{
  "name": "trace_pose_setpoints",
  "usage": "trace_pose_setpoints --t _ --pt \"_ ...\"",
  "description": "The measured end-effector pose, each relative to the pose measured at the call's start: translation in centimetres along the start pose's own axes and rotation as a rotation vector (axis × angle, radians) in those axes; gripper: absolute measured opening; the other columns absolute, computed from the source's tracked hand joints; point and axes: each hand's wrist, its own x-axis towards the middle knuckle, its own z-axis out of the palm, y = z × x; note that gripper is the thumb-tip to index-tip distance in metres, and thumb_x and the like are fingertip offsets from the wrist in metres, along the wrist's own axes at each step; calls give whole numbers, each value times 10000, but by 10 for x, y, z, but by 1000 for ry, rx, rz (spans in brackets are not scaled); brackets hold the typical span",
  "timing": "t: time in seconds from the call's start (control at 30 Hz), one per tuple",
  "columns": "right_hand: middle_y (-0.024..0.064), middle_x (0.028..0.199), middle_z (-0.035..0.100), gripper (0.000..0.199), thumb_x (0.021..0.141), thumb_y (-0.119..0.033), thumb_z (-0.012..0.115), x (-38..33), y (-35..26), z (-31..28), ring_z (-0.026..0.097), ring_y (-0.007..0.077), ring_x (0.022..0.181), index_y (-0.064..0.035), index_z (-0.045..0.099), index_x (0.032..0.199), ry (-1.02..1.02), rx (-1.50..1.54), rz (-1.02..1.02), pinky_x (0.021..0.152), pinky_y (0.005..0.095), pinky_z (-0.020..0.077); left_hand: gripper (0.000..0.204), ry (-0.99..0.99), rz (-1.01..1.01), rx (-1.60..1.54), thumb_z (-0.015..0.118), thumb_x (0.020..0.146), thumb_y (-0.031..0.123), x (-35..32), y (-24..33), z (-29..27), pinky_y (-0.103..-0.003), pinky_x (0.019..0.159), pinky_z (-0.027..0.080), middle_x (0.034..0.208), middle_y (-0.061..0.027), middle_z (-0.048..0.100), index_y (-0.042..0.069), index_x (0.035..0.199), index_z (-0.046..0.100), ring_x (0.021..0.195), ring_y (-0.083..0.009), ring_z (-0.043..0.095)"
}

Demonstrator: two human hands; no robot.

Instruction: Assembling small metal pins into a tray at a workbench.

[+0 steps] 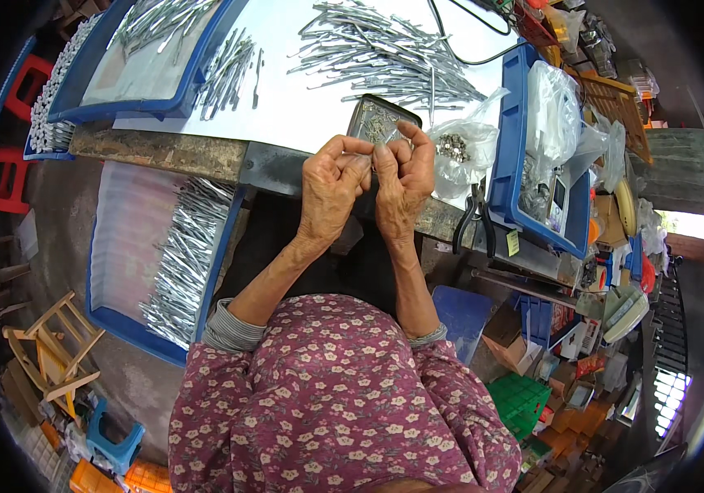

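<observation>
Over the near edge of the white-topped bench, my left hand (329, 185) and my right hand (405, 182) meet with their fingertips close together. Both are closed in a pinch, and whatever lies between the fingers is too small to make out. Just beyond them sits a small dark tray (366, 109) with fine, thin metal pieces in it, partly hidden by my fingers. To its right, an opened clear plastic bag (469, 171) holds small metal parts. A large pile of thin metal rods (385, 51) spreads across the bench behind the tray.
Pliers (473, 220) with dark handles hang at the bench edge, beside a blue bin (506, 156) of plastic bags. A smaller pile of rods (227, 72) lies left, near a blue tray (192, 97). Below left, another blue tray (99, 300) holds many rods. A black cable (449, 45) crosses the back.
</observation>
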Motion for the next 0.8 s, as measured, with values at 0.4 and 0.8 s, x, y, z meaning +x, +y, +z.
trace_pose_setpoints --t 0.4,0.8 --pt "-42 614 405 297 882 -60 471 4 8 7 356 20 525 74 438 1145 60 -118 -34 455 170 292 82 45 11 16 487 843 2 2 -6 2 -160 447 333 609 5 517 -35 908 522 526 -15 424" --pt "-3 660 467 209 843 -48 504 13 9 -18 434 63 587 38 515 1034 -5 -160 69 531 211 377 94 53 -11 207 479 842 30 7 14 -28 -156 433 272 566 17 488 -8 916 522 485 -7 376"
